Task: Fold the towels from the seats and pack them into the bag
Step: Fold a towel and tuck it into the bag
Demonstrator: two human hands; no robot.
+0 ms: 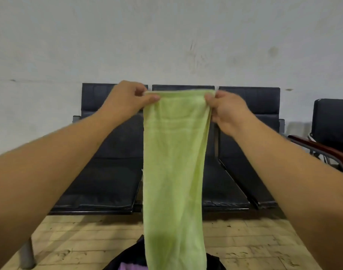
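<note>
A light green towel (174,168) hangs lengthwise in front of me, held up by its top edge. My left hand (126,98) pinches the top left corner and my right hand (227,110) pinches the top right corner, both at the height of the seat backs. The towel's lower end drops out of view at the bottom. Below it, a black bag (127,258) sits on the floor with something purple (131,266) showing inside. The row of dark seats (100,184) behind the towel shows no other towels.
A pale wall stands behind the three joined seats. Another dark chair (332,123) with a red-brown armrest (320,149) is at the right. A metal seat leg (26,254) stands at the lower left on the wooden-plank floor (79,240).
</note>
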